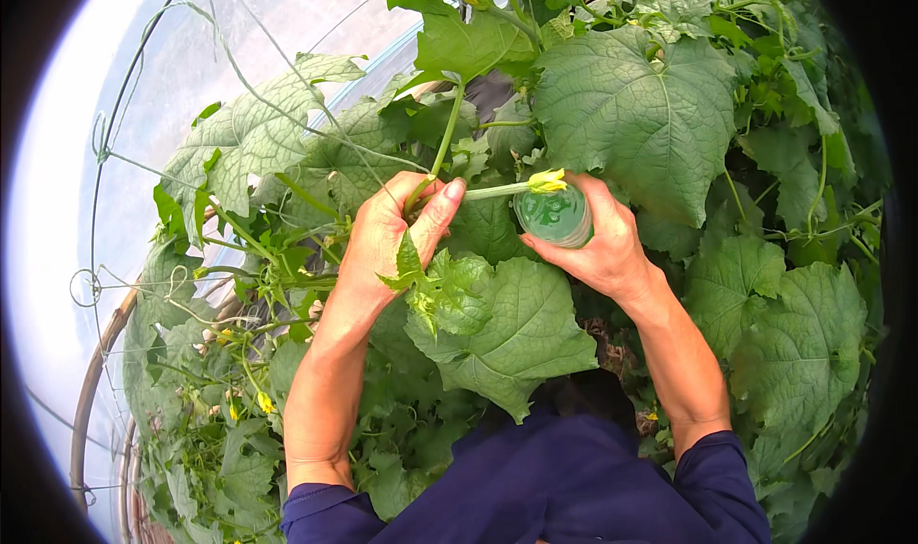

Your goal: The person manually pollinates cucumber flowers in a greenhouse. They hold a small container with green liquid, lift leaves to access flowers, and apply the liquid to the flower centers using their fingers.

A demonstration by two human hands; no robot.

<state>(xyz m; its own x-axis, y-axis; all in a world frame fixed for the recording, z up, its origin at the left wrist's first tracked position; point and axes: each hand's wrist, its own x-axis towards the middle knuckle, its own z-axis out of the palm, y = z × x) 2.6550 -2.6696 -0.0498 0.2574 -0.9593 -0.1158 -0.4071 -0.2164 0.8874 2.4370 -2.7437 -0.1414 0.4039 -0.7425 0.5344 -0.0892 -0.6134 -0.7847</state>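
My left hand (391, 232) pinches a green vine stem (446, 132) between thumb and fingers. From beside the thumb a slender young gourd (496, 190), probably a luffa, points to the right. Its tip carries a yellow, partly folded blossom (547, 181), which lies over the rim of a small clear cup (558, 239). I cannot tell whether the blossom touches the liquid. Green-looking liquid (549, 210) is inside the cup. My right hand (609, 239) grips this cup, thumb on the near side and fingers partly hidden behind it. Below the left hand hangs a leafy shoot tip (448, 293).
Large lobed leaves (638, 114) crowd the right side and the space beneath my arms. Thin strings (265, 99) cross at upper left, tied to a dark line. Translucent plastic sheeting (64, 185) and a curved pole (104, 357) border the left. Small yellow flowers (265, 402) show lower left.
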